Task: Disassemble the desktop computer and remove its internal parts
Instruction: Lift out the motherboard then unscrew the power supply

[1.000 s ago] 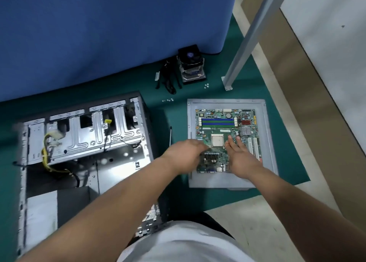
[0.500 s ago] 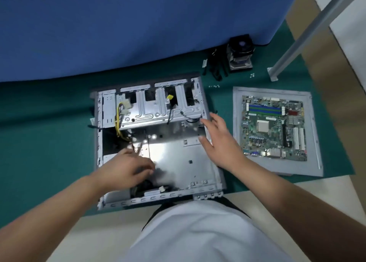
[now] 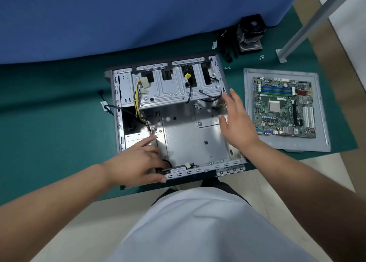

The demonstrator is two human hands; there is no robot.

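Left to right, relative to the case: our left hand curls over its near-left rim, grasp unclear; yellow cabling and drive cage remain inside; our right hand hovers spread, empty; motherboard and cooler lie outside, removed.

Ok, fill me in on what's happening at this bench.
A person is stripping a desktop computer. The open case lies on the green mat, its main bay bare metal. The motherboard is already out and rests on a grey panel to the case's right; a cooler sits further back. The left hand reaches into the case's near left corner, and the right hand hovers open over its right side.
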